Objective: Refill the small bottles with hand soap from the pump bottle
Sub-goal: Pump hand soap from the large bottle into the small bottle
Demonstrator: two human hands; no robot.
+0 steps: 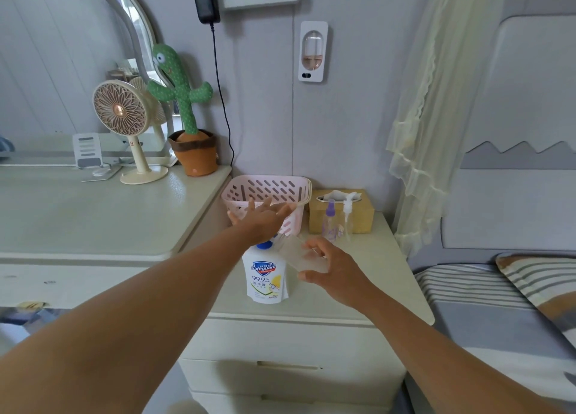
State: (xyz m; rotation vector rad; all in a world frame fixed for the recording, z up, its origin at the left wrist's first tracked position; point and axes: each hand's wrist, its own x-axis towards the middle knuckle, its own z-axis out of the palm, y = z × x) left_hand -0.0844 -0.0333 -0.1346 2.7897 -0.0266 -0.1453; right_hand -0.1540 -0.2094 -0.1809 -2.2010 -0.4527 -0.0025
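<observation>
A white Safeguard pump bottle (266, 276) with a blue pump head stands on the nightstand (367, 292). My left hand (265, 219) lies flat over the pump head, fingers straight, pressing on it. My right hand (330, 268) grips a small clear bottle (299, 254), tilted with its mouth toward the pump's spout. Two more small bottles stand behind: a purple spray bottle (331, 222) and a clear pump bottle (347, 219).
A pink slotted basket (280, 189) sits behind my left hand, a tan tissue box (361, 219) beside it. To the left a higher dresser (78, 214) carries a fan and a cactus toy. A bed (486, 292) borders the right.
</observation>
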